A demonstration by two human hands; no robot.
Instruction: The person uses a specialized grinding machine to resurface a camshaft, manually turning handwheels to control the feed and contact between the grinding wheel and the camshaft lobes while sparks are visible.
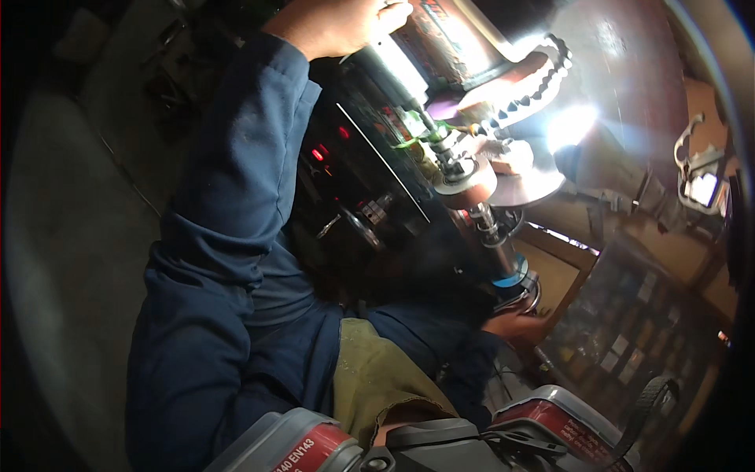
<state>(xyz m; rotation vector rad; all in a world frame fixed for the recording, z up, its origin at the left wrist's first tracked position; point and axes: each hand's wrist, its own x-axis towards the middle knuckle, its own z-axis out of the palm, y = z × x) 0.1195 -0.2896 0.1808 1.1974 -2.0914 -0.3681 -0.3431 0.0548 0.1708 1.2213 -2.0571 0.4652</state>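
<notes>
My L arm point(244, 134) out fwd, L hand point(342, 27) by lit cylinder point(401, 69); R hand point(515, 325) low nr blue-banded tool point(499, 258); can't tell either grip.

The left hand point(350, 25) is lying beside the machine point(444, 43), at the top of the view. Below the machine, the wheel point(472, 189) is sitting, with the disc point(535, 182) lying just right of it. The hose point(550, 75) is curving along the machine's right, and the lamp point(572, 130) is standing below the hose's bend. The shaft point(494, 244) is running down from the wheel toward the right hand point(515, 324). The respirator point(431, 442) is lying before the apron point(373, 358).
</notes>
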